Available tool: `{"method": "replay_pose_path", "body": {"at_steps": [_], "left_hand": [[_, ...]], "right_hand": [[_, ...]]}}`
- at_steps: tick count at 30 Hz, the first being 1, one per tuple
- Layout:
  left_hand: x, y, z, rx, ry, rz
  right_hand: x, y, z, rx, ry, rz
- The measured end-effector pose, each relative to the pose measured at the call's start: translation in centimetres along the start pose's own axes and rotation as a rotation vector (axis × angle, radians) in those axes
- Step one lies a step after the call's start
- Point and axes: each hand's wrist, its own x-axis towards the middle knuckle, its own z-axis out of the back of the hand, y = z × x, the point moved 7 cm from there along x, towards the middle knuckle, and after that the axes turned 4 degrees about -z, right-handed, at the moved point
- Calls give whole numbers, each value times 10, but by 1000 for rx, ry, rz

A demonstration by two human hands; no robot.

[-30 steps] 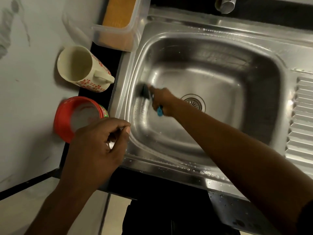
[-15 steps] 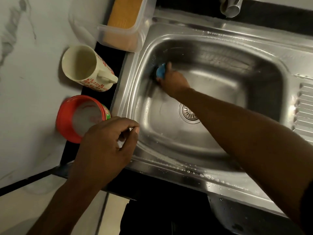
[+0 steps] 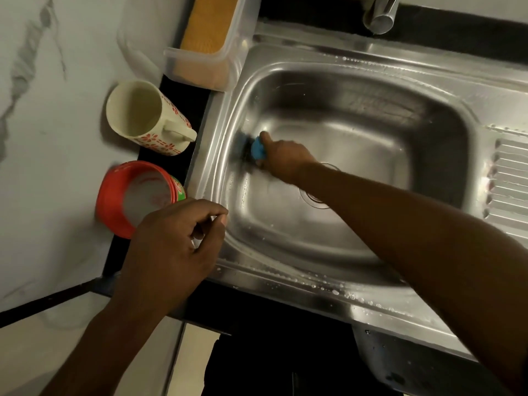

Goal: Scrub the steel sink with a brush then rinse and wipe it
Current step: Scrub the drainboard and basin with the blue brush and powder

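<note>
The mug and tub stood left of the sink, container behind them, brush inside by its left wall.

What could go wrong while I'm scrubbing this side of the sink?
The brush in your right hand works the sink wall nearest the open red tub and mug, so dirty spray could land in them. Your left hand sits right beside that tub and might nudge it. The front rim is beaded with water, so a bracing hand could slip.
</note>
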Motion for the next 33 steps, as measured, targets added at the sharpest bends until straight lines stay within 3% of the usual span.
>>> {"method": "replay_pose_path", "body": {"at_steps": [4,7,10,17,23,27,33], "left_hand": [[-5,-6,4,-1,-17,12],[-9,-7,4,-11,-6,37],[-11,-8,5,-29,-5,51],[-13,-3,6,-14,-1,63],[-8,-5,-3,-41,19,63],[-2,-6,-2,-55,17,58],[10,-12,-13,-58,20,25]], "right_hand": [[-13,11,-15,146,111,-22],[-53,33,-63,233,298,83],[-79,32,-85,401,456,67],[-132,13,-45,823,899,-48],[-114,38,-42,845,810,-28],[-144,-13,-52,647,901,-132],[-137,13,-31,744,949,-67]]}}
